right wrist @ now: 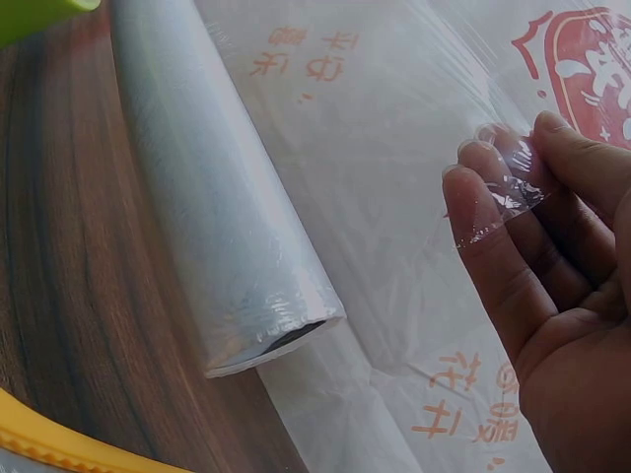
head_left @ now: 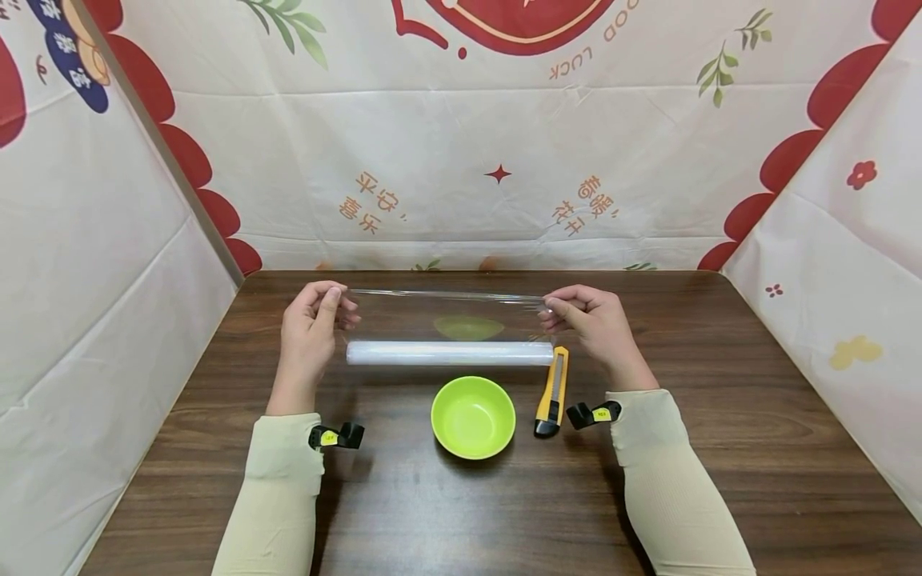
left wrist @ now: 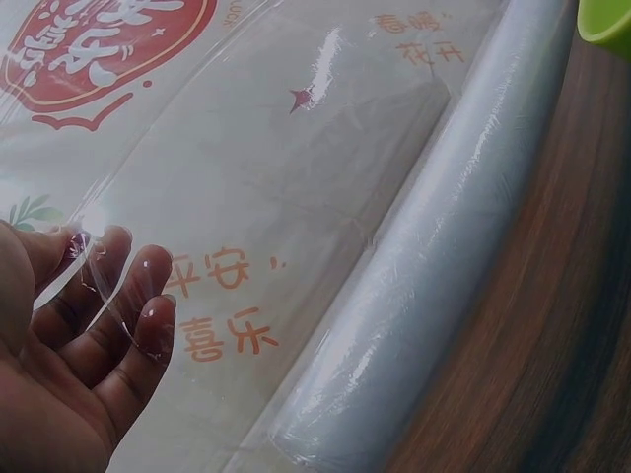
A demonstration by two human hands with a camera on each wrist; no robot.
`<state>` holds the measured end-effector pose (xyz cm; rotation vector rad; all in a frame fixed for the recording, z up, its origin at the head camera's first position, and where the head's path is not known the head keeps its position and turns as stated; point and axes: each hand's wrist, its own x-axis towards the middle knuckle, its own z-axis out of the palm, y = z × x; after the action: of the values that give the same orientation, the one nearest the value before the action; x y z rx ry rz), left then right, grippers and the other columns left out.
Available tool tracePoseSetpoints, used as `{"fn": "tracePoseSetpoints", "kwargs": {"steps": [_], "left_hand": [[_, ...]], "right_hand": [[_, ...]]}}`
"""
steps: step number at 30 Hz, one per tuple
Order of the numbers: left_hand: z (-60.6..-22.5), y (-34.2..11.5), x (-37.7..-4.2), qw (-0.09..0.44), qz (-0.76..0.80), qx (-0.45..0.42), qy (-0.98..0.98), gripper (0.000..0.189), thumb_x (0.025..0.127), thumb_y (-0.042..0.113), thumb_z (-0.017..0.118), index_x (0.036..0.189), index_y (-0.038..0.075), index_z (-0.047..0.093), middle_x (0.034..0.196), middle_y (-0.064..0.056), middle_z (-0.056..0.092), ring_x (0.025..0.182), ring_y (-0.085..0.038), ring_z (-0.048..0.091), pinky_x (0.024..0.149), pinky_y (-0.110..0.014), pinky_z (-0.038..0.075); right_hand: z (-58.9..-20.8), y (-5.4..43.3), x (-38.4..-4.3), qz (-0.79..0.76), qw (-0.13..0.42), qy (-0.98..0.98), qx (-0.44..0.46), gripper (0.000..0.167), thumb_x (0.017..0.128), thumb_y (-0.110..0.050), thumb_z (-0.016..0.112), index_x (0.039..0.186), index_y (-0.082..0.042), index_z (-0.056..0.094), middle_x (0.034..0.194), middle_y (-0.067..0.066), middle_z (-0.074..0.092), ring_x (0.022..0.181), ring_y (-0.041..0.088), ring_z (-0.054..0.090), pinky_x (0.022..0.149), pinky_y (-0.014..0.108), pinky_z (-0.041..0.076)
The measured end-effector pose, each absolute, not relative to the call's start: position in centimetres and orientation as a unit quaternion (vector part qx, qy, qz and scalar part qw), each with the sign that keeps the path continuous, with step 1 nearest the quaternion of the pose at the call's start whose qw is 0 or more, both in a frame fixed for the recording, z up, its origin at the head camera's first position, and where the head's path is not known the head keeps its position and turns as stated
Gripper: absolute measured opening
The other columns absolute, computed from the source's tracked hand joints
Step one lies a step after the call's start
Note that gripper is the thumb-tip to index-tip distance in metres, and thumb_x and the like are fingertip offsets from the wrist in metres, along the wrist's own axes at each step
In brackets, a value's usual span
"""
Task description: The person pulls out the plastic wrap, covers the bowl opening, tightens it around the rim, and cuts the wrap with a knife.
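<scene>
A roll of clear plastic wrap (head_left: 450, 353) lies crosswise on the wooden table, a sheet of its film drawn up and stretched between both hands. My left hand (head_left: 311, 320) pinches the film's left corner between thumb and forefinger; in the left wrist view the other fingers (left wrist: 126, 370) spread loosely behind the film. At the opposite corner my right hand (head_left: 587, 320) pinches the edge the same way, with the film crossing its fingertips (right wrist: 473, 197) in the right wrist view. Just in front of the roll sits a lime green bowl (head_left: 473, 418), upright.
A yellow box cutter (head_left: 552, 392) with a black end lies right of the bowl, its tip by the roll's right end. Printed white cloth (head_left: 461, 144) hangs behind the table (head_left: 403, 512) and along both sides. Each wrist wears a small black camera (head_left: 337, 436).
</scene>
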<state>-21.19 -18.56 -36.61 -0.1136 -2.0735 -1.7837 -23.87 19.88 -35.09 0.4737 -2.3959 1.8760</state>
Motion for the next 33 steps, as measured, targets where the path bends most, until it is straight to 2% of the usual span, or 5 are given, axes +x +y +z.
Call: {"fn": "tracePoseSetpoints", "kwargs": {"steps": [6, 9, 20, 28, 33], "left_hand": [[-36.6, -18.6, -21.3, 0.202, -0.640, -0.039, -0.740, 0.026, 0.101, 0.028, 0.050, 0.108, 0.005, 0.061, 0.083, -0.007, 0.068, 0.069, -0.015, 0.067, 0.065, -0.027, 0.056], [-36.6, -18.6, -21.3, 0.201, -0.639, -0.041, -0.741, 0.028, 0.101, 0.028, 0.050, 0.109, 0.003, 0.060, 0.084, -0.008, 0.068, 0.069, -0.015, 0.067, 0.065, -0.027, 0.056], [-36.3, -18.7, -21.1, 0.191, -0.640, -0.032, -0.744, 0.029, 0.102, 0.023, 0.048, 0.112, -0.002, 0.057, 0.092, -0.024, 0.066, 0.070, -0.015, 0.068, 0.067, -0.029, 0.057], [-34.4, -18.0, -19.8, 0.189, -0.627, -0.029, -0.755, 0.020, 0.102, 0.017, 0.048, 0.107, 0.002, 0.060, 0.088, -0.020, 0.067, 0.072, -0.021, 0.068, 0.069, -0.032, 0.057], [-34.2, -18.0, -19.6, 0.187, -0.622, -0.029, -0.760, 0.026, 0.102, 0.018, 0.047, 0.111, -0.004, 0.058, 0.089, -0.021, 0.067, 0.072, -0.020, 0.068, 0.069, -0.032, 0.057]], "right_hand": [[-34.8, 19.8, -23.7, 0.608, 0.035, -0.778, 0.154, 0.022, 0.095, -0.011, 0.061, 0.104, 0.009, 0.064, 0.082, 0.002, 0.075, 0.073, 0.017, 0.073, 0.067, 0.034, 0.060], [-34.7, 19.7, -23.6, 0.607, 0.037, -0.779, 0.154, 0.020, 0.095, -0.011, 0.061, 0.102, 0.007, 0.065, 0.081, 0.002, 0.075, 0.072, 0.017, 0.073, 0.067, 0.034, 0.060], [-35.3, 20.0, -24.1, 0.605, 0.038, -0.780, 0.154, 0.019, 0.095, -0.012, 0.061, 0.102, 0.005, 0.066, 0.082, 0.004, 0.075, 0.072, 0.016, 0.073, 0.067, 0.035, 0.060], [-36.8, 20.5, -25.2, 0.604, 0.043, -0.781, 0.155, 0.023, 0.094, -0.018, 0.062, 0.104, 0.002, 0.067, 0.083, 0.002, 0.075, 0.073, 0.016, 0.073, 0.068, 0.036, 0.060], [-37.0, 20.5, -25.2, 0.602, 0.048, -0.781, 0.159, 0.032, 0.094, -0.021, 0.063, 0.106, 0.008, 0.064, 0.082, 0.002, 0.075, 0.073, 0.018, 0.073, 0.069, 0.039, 0.060]]}}
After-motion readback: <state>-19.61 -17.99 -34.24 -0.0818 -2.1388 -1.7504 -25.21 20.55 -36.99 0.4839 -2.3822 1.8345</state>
